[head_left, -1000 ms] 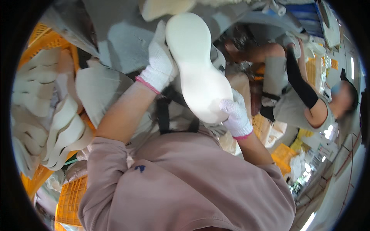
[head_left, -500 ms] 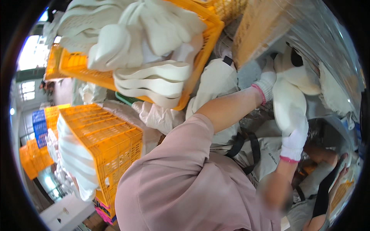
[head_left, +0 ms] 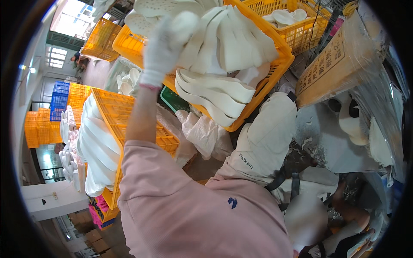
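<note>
My left hand point(head_left: 162, 53), in a white glove with a pink cuff, is over the left part of an orange crate point(head_left: 282, 64) piled with white shoe soles point(head_left: 215, 96). It is smeared by motion. A rounded white sole end point(head_left: 186, 25) shows at its fingers and appears to be held, though the grip itself is blurred. Near the lower right, a pale blurred shape with a bit of pink edge below it may be my right hand point(head_left: 306, 219); its fingers cannot be made out. Another white sole point(head_left: 353, 122) sits at a grey machine point(head_left: 327, 142) on the right.
A tilted orange crate point(head_left: 114, 114) of white soles stands at left. Behind the full crate is another orange crate point(head_left: 301, 32) holding soles. A plastic-wrapped cardboard box point(head_left: 327, 64) is above the machine. White bags point(head_left: 206, 133) lie between the crates. Blue crates point(head_left: 59, 99) are stacked farther off.
My left hand has swung from the machine to the left, over the crate. My right hand has left the sole by the machine and moved down. The view has turned leftward.
</note>
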{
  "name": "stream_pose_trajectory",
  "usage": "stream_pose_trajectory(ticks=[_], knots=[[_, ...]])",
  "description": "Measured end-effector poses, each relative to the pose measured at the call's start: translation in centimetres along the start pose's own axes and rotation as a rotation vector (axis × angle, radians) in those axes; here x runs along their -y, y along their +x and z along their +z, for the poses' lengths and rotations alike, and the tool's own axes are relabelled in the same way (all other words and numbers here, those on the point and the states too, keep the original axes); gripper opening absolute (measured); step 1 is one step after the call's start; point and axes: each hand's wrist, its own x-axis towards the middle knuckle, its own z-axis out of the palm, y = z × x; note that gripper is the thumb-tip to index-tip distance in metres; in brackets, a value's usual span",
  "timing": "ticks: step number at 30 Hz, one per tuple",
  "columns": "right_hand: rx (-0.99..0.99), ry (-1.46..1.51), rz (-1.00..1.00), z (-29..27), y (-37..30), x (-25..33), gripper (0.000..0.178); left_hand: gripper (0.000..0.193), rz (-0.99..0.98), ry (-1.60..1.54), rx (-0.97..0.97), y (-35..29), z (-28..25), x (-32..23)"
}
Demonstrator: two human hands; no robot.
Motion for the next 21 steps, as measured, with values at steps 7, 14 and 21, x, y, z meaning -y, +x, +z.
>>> stream_pose_trajectory(ticks=[7, 14, 21], knots=[[-0.124, 0.706, -0.352, -5.0, 7.8, 22.2, 0.042, 0.050, -0.158, -0.507, 0.260, 4.4, -10.6, 4.5], [0.641, 1.546, -0.769, -8.9, 9.7, 38.2, 0.148, 0.041, -0.027, -0.981, 1.163, -6.0, -2.9, -9.4], [0.485, 1.252, -0.590, -8.0, 6.8, 31.9, 0.103, 0.036, -0.662, -1.277, 0.562, -11.3, -0.7, -12.7]])
